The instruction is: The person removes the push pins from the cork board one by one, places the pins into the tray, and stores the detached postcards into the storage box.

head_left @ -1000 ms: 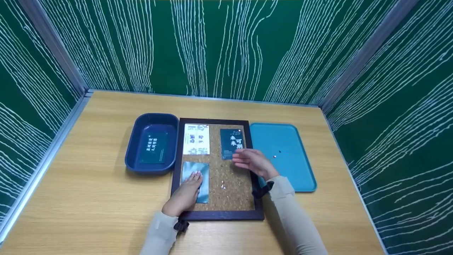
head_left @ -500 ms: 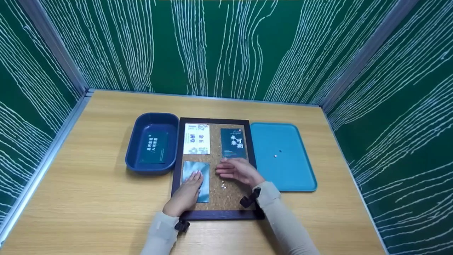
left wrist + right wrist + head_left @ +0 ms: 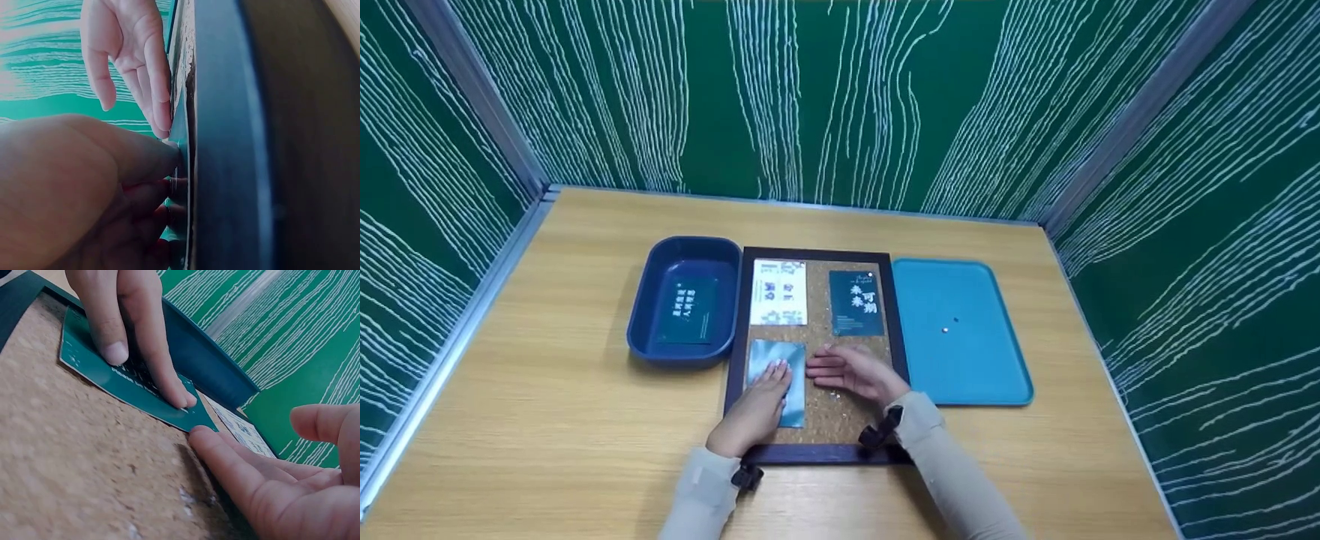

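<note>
On the lower left of the framed corkboard [image 3: 847, 431] lies a glossy teal card [image 3: 791, 411]. The left hand [image 3: 757, 409] rests flat on this card, fingertips pressing it, as the right wrist view also shows on the card [image 3: 90, 374]. The right hand [image 3: 859, 373] is over the cork just right of the card, its fingers extended; in the right wrist view the right hand [image 3: 281, 484] has a fingertip at the card's edge. Small clear pins [image 3: 835, 394] lie on the cork beside the right hand. Nothing is visibly held in either hand.
A white printed card [image 3: 778, 292] and a dark green card [image 3: 856, 304] are on the upper board. Left of the board, a blue bin [image 3: 641, 330] holds another green card [image 3: 688, 311]. On the right, a turquoise tray [image 3: 967, 360] holds two tiny objects [image 3: 946, 330].
The right hand has moved left and down from the dark green card to beside the teal card. The left hand has stayed on the teal card.
</note>
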`<state>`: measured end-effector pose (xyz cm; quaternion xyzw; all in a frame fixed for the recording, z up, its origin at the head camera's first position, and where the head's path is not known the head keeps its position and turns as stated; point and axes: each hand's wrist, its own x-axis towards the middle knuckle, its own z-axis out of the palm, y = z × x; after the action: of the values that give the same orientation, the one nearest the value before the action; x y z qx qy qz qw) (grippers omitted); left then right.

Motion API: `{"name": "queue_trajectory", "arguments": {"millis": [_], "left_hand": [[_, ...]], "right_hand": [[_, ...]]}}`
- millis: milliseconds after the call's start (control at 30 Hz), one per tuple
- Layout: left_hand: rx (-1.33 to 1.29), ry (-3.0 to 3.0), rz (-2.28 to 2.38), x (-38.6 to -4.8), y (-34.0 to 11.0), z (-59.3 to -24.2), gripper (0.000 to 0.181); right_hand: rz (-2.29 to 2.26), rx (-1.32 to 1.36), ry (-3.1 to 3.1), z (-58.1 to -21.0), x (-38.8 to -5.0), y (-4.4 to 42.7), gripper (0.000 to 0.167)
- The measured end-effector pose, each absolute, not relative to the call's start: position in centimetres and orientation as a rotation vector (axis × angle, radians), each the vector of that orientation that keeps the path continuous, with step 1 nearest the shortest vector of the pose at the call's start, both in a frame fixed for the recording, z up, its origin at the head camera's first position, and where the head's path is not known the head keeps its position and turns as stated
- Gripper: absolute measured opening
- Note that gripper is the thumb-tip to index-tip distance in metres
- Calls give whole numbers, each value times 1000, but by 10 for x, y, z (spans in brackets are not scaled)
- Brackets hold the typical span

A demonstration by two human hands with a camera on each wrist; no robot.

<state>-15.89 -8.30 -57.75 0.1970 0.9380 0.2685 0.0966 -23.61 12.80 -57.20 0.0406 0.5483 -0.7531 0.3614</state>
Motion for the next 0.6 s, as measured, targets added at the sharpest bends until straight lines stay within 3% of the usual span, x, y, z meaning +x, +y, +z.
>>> {"name": "queue_trajectory", "arguments": {"millis": [267,600], "left_hand": [[591,2779,776,-158,-83,-574,48],[590,2757,805,-158,-84,-575,49]], "right_hand": [[-1985,120,1385,-574,-231,124,46],[-2047,208,1373,-574,-229,121,35]]}}
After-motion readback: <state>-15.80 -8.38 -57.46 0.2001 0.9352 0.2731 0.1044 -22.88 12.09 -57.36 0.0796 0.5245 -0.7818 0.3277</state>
